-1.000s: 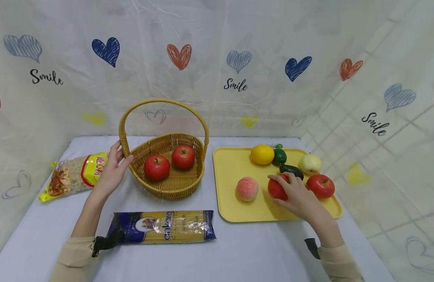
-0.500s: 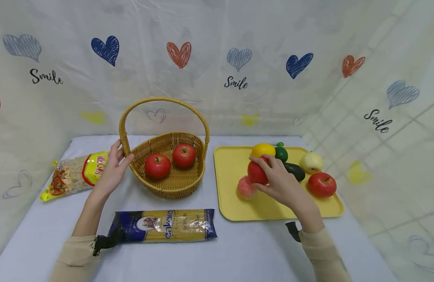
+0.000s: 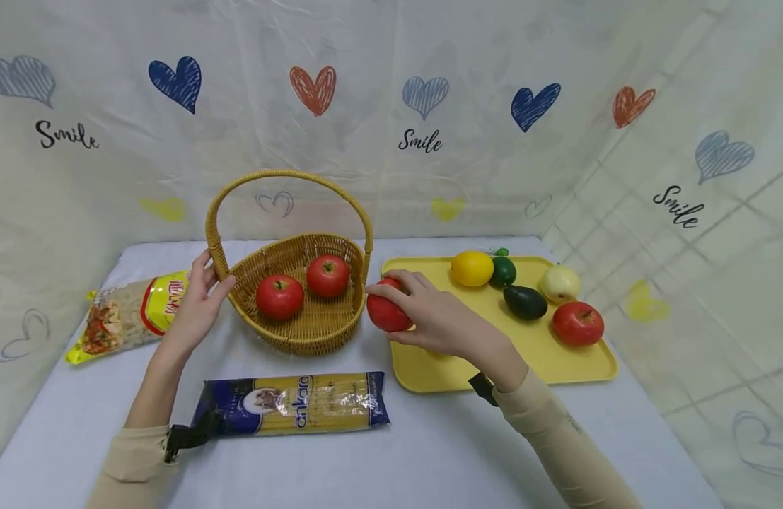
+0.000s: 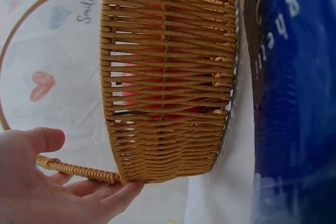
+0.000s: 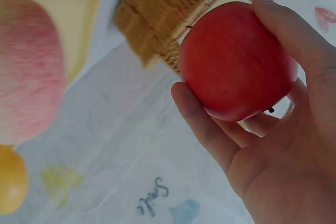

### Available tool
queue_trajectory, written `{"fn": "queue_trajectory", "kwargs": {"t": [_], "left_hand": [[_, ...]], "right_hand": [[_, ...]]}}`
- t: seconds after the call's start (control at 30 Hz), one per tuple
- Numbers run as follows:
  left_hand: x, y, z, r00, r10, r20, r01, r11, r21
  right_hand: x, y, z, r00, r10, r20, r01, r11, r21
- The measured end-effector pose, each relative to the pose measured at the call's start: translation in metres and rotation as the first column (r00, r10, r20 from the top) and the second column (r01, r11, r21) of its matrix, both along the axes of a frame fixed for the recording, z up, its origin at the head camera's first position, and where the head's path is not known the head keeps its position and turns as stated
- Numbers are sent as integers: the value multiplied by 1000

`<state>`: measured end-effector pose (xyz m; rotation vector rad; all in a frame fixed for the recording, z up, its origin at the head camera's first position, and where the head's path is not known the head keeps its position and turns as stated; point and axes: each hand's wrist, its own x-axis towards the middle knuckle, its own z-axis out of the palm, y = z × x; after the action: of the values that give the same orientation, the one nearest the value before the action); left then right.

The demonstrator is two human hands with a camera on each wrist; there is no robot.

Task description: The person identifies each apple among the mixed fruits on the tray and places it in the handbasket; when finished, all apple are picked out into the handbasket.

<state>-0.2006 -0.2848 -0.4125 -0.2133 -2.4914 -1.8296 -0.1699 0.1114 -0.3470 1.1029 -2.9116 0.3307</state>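
My right hand [image 3: 445, 318] holds a red apple [image 3: 386, 309] between thumb and fingers, raised at the gap between basket and tray. In the right wrist view that apple [image 5: 236, 61] shows its smooth underside. A wicker basket [image 3: 308, 344] with a tall arched handle contains two more red apples [image 3: 279, 297]. At the basket's left side, my left hand [image 3: 196, 307] has its fingers behind the foot of the handle. The left wrist view shows the fingers [image 4: 123, 198] nearly straight against the wicker and the thumb standing apart.
A yellow tray [image 3: 423, 382] bears a lemon [image 3: 472, 268], avocado [image 3: 525, 302], pale round fruit [image 3: 559, 283], red apple [image 3: 578, 324] and dark green fruit [image 3: 502, 272]. A peach [image 5: 29, 72] appears in the right wrist view. Pasta [image 3: 296, 406] lies in front, a yellow food bag [image 3: 126, 314] left.
My right hand has carried the red apple left from the tray, over the peach, to the basket's right rim. My left hand has stayed at the handle. The head view has shifted slightly.
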Motion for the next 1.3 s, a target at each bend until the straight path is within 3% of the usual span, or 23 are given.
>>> {"fn": "queue_trajectory", "kwargs": {"t": [0.23, 0.6, 0.9, 1.17, 1.3], "left_hand": [[0, -1, 0, 1000, -4, -5, 4, 1000, 1], [0, 1, -2, 1000, -3, 12, 3, 1000, -20], [-1, -1, -2, 1000, -10, 5, 10, 1000, -7], [1, -1, -2, 1000, 1, 11, -1, 1000, -17], [0, -2, -2, 1000, -3, 12, 3, 1000, -24]], "right_hand": [[-15, -40, 13, 995, 90, 43, -90, 996, 0], [-47, -92, -3, 977, 157, 143, -177, 973, 146], [-58, -117, -10, 922, 237, 305, -292, 945, 149], [-72, -132, -12, 876, 207, 436, -306, 937, 170], [-75, -140, -11, 868, 207, 452, -316, 931, 181]]}}
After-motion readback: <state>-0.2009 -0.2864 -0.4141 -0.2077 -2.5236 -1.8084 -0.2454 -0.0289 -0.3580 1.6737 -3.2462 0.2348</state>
